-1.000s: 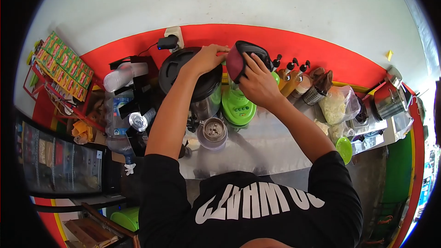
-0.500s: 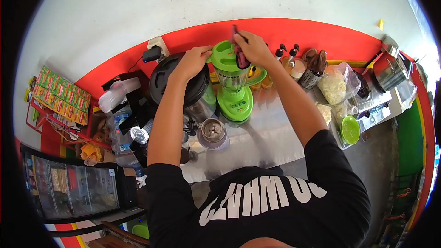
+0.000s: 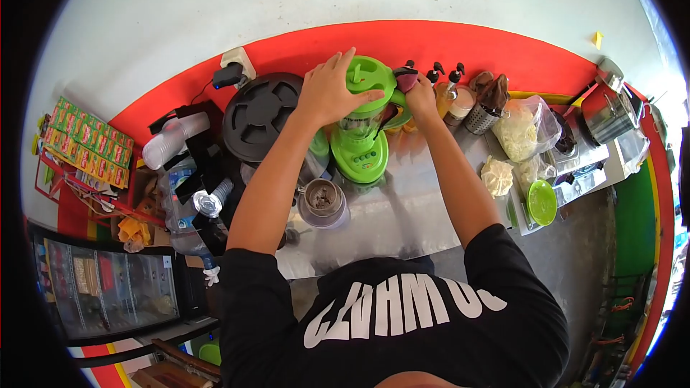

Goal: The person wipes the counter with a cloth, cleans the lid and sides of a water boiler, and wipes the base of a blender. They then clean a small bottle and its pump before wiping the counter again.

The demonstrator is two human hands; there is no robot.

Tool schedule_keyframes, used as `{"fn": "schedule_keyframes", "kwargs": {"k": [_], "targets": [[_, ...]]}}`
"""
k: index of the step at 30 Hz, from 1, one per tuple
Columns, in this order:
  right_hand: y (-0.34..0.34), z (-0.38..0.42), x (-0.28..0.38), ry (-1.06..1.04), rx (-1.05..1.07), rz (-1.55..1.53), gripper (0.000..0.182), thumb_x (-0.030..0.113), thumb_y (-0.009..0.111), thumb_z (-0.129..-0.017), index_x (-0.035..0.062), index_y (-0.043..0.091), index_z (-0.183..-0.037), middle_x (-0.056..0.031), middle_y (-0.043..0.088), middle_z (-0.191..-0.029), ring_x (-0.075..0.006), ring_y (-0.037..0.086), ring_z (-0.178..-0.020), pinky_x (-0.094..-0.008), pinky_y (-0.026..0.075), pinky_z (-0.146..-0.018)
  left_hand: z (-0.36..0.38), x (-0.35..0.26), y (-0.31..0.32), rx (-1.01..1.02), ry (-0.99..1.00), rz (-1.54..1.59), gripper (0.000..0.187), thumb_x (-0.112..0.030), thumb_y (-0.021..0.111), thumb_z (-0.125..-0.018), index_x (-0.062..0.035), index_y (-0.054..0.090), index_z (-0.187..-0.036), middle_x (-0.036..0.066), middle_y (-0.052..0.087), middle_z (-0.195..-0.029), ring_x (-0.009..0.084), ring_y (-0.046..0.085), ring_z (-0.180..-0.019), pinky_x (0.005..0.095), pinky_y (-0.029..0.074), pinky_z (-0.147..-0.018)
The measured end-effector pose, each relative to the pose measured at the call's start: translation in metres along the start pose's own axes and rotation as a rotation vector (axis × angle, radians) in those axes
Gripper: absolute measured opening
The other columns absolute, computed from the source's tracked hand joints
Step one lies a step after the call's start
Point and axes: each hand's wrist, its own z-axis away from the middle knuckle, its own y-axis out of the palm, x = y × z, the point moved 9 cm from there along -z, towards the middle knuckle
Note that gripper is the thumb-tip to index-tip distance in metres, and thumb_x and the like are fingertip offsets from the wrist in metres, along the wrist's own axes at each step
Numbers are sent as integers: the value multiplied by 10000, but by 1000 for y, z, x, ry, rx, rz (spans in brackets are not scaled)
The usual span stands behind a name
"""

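Observation:
A green blender (image 3: 361, 154) with a clear jar and green lid (image 3: 371, 72) stands upright on the metal counter. My left hand (image 3: 332, 93) rests against the left side of the lid and upper jar, fingers spread. On the other side, my right hand (image 3: 422, 99) is closed on a dark pink cloth (image 3: 406, 80) beside the blender's green handle. Just left of the blender is a large black round lid (image 3: 264, 116) on a container. A metal strainer (image 3: 322, 197) with dark bits inside sits on a cup in front.
Pump bottles (image 3: 447, 93) and a holder with brown bags (image 3: 483, 118) stand right of the blender. Further right are a plastic bag of shredded food (image 3: 528, 129) and a green bowl (image 3: 542, 202). Clear cups (image 3: 175, 140) and sachets (image 3: 90, 145) are at left.
My left hand has opened and moved round the lid's side. My right hand has moved right and down with the cloth, away from the lid's top.

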Motion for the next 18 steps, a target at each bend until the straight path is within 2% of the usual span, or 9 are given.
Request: {"fn": "schedule_keyframes", "kwargs": {"k": [3,5,8,11,13,15,16,17,18], "targets": [[-1,-1,-7,-46,-17,-151,308,233,533,-1076,7,724,-1163,-65,744,-1022,-147,675,-900,-308,529,-823,-5,10,10,59,-41,-16,1024,-753,746,-801,-73,516,-1531,194,542,-1537,389,496,-1427,529,335,-1204],[-3,1,-10,-83,-43,-224,306,228,525,-1086,5,721,-1160,-58,738,-1025,-141,667,-905,-303,525,-828,-4,11,7,4,20,-1,1025,-759,744,-799,-84,513,-1536,194,548,-1529,383,505,-1419,519,330,-1204],[-6,1,-25,-101,-45,-242,345,306,525,-1105,53,676,-1284,-83,715,-1174,-162,688,-1031,-310,550,-916,-3,8,1,-61,90,51,987,-740,750,-807,-121,515,-1540,192,549,-1534,369,518,-1411,524,320,-1204],[-3,-6,-56,29,96,-393,377,320,489,-1111,60,644,-1335,-99,693,-1267,-201,684,-1122,-368,547,-1008,-3,3,-1,-12,89,132,988,-737,766,-790,-177,496,-1559,184,521,-1566,371,500,-1429,561,312,-1204],[14,7,-76,213,338,-574,392,320,458,-1118,56,626,-1352,-98,687,-1304,-232,672,-1189,-423,532,-1056,-2,-5,2,52,83,175,1029,-758,773,-762,-207,474,-1578,179,499,-1585,382,476,-1449,584,309,-1203],[17,12,-100,292,327,-644,390,317,447,-1121,53,622,-1346,-99,683,-1315,-238,664,-1207,-441,524,-1071,3,-14,10,140,99,-158,1104,-768,807,-703,-290,415,-1617,159,413,-1645,400,404,-1498,623,299,-1205],[23,24,-97,369,317,-717,388,314,436,-1123,50,619,-1340,-101,680,-1326,-244,656,-1226,-458,516,-1086,2,-16,8,139,99,-154,1104,-768,807,-703,-290,415,-1617,159,413,-1645,400,404,-1498,623,299,-1205],[20,36,-100,442,175,-715,393,314,394,-1147,65,600,-1371,-80,696,-1257,-208,676,-1067,-364,549,-950,1,-14,8,187,89,-160,1124,-756,823,-683,-317,397,-1626,149,371,-1668,401,375,-1515,631,298,-1207],[19,28,-121,442,174,-712,393,314,394,-1147,65,600,-1371,-80,696,-1257,-208,676,-1067,-364,549,-950,1,-10,10,234,78,-167,1148,-744,839,-662,-344,379,-1635,138,329,-1691,402,345,-1532,639,297,-1209]]}}
